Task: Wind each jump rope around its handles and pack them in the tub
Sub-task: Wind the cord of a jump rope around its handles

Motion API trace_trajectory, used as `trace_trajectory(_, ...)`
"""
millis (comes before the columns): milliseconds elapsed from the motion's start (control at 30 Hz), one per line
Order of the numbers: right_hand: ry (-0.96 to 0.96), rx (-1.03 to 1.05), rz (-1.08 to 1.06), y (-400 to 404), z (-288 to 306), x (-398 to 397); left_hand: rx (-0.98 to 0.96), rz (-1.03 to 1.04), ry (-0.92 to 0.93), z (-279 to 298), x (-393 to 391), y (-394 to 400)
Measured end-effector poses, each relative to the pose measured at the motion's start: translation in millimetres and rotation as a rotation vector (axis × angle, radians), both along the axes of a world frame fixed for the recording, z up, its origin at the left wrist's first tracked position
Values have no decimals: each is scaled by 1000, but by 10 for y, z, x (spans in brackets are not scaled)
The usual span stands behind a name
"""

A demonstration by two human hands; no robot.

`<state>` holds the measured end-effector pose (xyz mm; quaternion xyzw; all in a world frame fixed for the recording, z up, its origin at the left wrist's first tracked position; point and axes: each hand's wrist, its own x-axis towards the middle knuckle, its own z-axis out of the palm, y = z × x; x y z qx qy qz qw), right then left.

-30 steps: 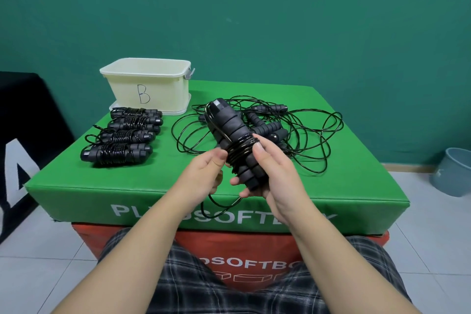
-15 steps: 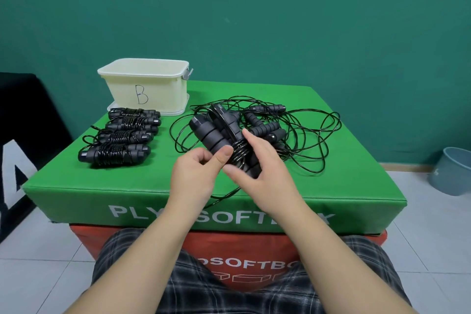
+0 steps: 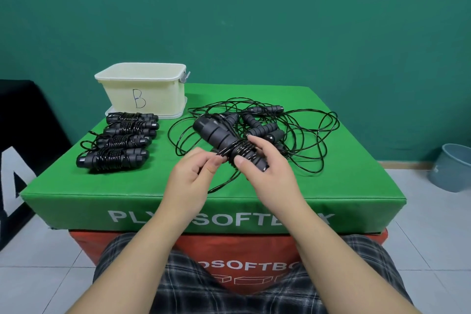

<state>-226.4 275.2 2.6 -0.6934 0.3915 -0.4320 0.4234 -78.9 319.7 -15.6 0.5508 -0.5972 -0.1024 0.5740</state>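
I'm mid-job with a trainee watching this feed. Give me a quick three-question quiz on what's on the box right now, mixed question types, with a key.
1. True or false: the wound rope bundles already lie inside the tub marked B.
2. Multiple choice: what does the right hand hold? A) a pair of handles with rope partly wound round them; B) the tub; C) nothing.
3. Fill in: the left hand pinches the loose ____ beside the handles.

Key
1. False: they lie in a row on the green box, in front of the tub.
2. A.
3. Rope; more unwound ropes lie tangled behind the hands.
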Motion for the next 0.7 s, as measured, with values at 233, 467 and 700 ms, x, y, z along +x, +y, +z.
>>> trace_trajectory(233,-280,206,56,9,15,43,67,-73,102,-192,91,-48)
trace_trajectory(467,-442,351,201,87,38,60,55,-61,-85,-188,100,-21)
trace_trajectory(700,-451,359,269,96,90,25,88,-103,132,-171,72,-77)
